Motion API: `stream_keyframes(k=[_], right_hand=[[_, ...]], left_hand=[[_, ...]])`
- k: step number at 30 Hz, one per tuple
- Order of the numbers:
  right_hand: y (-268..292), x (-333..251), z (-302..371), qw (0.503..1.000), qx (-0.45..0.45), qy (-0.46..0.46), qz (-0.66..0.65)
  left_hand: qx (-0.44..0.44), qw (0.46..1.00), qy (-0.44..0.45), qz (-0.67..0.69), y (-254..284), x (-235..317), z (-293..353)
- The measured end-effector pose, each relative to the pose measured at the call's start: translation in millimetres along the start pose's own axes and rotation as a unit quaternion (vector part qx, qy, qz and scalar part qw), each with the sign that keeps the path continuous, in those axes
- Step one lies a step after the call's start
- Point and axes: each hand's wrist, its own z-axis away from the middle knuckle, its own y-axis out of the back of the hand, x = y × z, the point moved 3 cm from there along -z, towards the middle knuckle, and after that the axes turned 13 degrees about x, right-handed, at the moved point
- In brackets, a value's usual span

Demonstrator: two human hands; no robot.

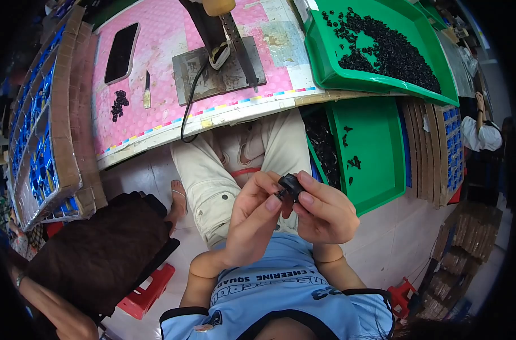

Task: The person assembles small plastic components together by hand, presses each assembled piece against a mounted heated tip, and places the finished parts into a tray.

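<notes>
Above my lap, both hands meet around small black parts. My right hand (328,212) grips a round black cap-like part (292,183) between thumb and fingers. Pinched in the fingertips of my left hand (252,218) is a tiny black piece (280,194), held right against the round part. Whether the two are joined I cannot tell, since fingers cover the contact. Beyond my hands is the front edge of a pink-covered bench (161,51).
A tool with a perforated metal shaft (239,48) stands over a metal plate (187,71), its cable hanging down. Phone (122,54), small knife (147,93) and black pieces (119,105) lie left. Green trays (377,170) (326,68) hold black parts. Another person's arm (59,309) is lower left.
</notes>
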Motion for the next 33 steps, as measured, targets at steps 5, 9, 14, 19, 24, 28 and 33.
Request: stream_keyframes(k=[5,9,14,19,24,28,33], right_hand=[[0,-2,0,0.998,-0.038,0.049,0.02],[-1,-1,3,0.997,-0.04,0.07,0.014],[-4,3,2,0.996,-0.045,0.07,0.021],[-8,4,0,0.996,-0.053,0.071,0.019],[-5,21,13,0.891,0.026,-0.37,-0.262],[-3,23,19,0.805,-0.018,-0.456,-0.379],[-4,24,15,0.79,-0.027,-0.482,-0.378]], left_hand=[[0.021,0.999,0.028,0.012,-2,0,3],[0.034,0.998,0.051,0.029,-8,2,4],[0.04,0.999,0.012,0.027,-4,1,-1],[0.001,0.998,-0.063,0.01,0,1,-8],[-0.043,0.978,-0.2,-0.034,3,0,-13],[-0.065,0.97,-0.232,-0.044,5,-3,-16],[-0.076,0.965,-0.232,-0.1,20,-3,-24]])
